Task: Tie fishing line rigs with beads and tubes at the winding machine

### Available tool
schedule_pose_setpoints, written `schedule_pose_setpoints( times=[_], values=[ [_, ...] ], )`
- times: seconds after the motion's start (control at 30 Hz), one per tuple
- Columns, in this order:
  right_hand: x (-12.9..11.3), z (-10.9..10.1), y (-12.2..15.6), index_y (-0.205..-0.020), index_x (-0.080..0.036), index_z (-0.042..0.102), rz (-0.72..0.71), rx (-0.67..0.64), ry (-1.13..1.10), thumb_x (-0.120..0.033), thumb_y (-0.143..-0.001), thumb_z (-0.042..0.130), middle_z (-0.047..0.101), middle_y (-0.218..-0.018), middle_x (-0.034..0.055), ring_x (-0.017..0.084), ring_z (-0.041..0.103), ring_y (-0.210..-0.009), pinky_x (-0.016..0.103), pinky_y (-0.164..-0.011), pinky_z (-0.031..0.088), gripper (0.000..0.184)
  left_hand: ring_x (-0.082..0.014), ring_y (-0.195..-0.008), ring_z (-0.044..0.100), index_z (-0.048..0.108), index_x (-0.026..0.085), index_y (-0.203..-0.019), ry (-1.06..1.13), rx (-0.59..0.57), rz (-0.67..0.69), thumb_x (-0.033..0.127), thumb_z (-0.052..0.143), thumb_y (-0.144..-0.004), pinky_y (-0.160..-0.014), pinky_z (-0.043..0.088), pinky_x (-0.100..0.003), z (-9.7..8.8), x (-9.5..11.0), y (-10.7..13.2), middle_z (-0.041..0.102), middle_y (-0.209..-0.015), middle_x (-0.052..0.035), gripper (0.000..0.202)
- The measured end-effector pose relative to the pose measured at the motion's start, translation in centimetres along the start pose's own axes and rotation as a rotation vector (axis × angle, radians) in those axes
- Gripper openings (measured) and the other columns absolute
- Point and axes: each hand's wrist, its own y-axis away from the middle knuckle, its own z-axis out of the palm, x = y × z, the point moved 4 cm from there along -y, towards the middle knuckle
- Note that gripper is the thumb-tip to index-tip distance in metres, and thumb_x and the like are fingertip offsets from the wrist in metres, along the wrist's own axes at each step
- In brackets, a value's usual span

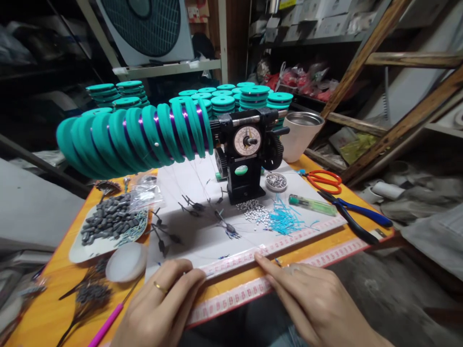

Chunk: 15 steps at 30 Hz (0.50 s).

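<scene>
touching ruler strip (pixel 233 263) on front edge of white board (pixel 198 248), atop yellow table (pixel 304 248). my left hand (pixel 159 299) fingers bunched, right hand (pixel 311 291) index extended; can't tell if either pinches anything. white beads (pixel 255 212), black counter (pixel 244 176) beyond.

Teal all along the row of spools (pixel 137 137), broken by bands of glossy purple line (pixel 174 129), with teal on the stacked spools (pixel 223 102) behind and black on the winder (pixel 244 185) round a white dial (pixel 239 143) ringed in fine markings. Red marks on pale pink along the ruler strip (pixel 235 261), white over the board (pixel 191 231), orange-yellow across the table (pixel 86 208), gold for the ring (pixel 159 287) on the left hand (pixel 159 303). Bright blue for the cut pieces (pixel 285 218), white for the beads (pixel 253 212), grey for the pellets (pixel 108 219), orange for the scissors handles (pixel 320 180), blue and black for the pliers (pixel 367 215).
</scene>
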Motion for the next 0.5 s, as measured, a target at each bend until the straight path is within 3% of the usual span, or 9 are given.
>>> schedule_pose_setpoints(
  times=[0.27, 0.5],
  values=[
    [-0.25, -0.25, 0.13, -0.126, -0.009, 0.057, -0.011, 0.006, -0.031, -0.011, -0.097, 0.036, 0.067, -0.066, 0.0027, 0.015, 0.067, -0.058, 0.025, -0.056, 0.055, 0.036, -0.0123, -0.092, 0.065, 0.058, 0.020, -0.108, 0.048, 0.003, -0.050, 0.011, 0.048, -0.094, -0.082, 0.049, -0.018, -0.51, 0.61, -0.10, 0.060, -0.103, -0.0059, 0.019],
    [-0.09, -0.28, 0.19, -0.125, -0.005, 0.058, -0.022, 0.017, -0.020, -0.011, -0.097, 0.037, 0.069, -0.068, 0.0045, 0.015, 0.067, -0.059, 0.025, -0.056, 0.055, 0.036, -0.0123, -0.088, 0.067, 0.058, 0.021, -0.105, 0.059, 0.021, -0.065, 0.015, 0.046, -0.096, -0.078, 0.051, -0.018, -0.73, 0.67, -0.34, 0.063, -0.100, -0.0049, 0.017]
  ],
)
